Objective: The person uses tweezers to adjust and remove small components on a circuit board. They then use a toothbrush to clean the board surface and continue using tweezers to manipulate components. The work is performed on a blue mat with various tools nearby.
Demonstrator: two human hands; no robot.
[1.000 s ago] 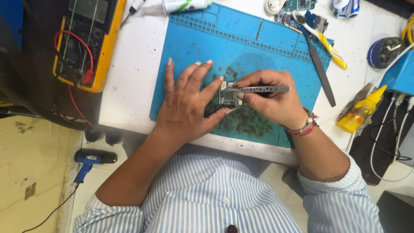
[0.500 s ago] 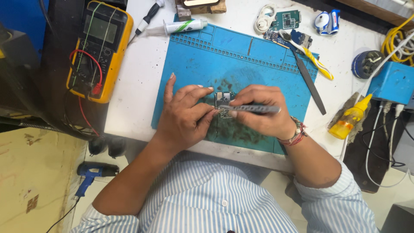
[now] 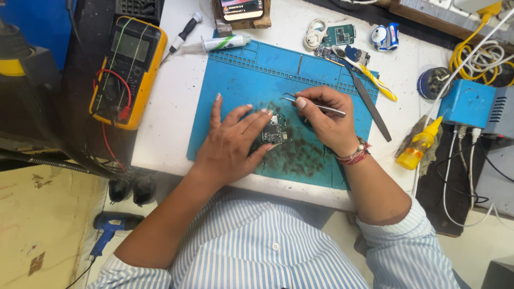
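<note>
Left hand (image 3: pixel 230 144) is lying flat with fingers spread, its fingertips (image 3: pixel 266 113) pressing down on a small dark circuit board (image 3: pixel 275 131) and pinning it to the blue work mat (image 3: pixel 241 75). Right hand (image 3: pixel 326 120) is pinching metal tweezers (image 3: pixel 313 104) between thumb and forefinger, tips pointing left, just above the board and beyond the left fingertips. Dark crumbs are scattering the mat below both hands. Past the right knuckles, a dark flat file (image 3: pixel 370 106) and a yellow-handled toothbrush (image 3: pixel 375 80) are lying. Further right, a yellow squeeze bottle (image 3: pixel 420 145) is resting. Far left of the left hand, a yellow multimeter (image 3: pixel 128 69) is sitting.
</note>
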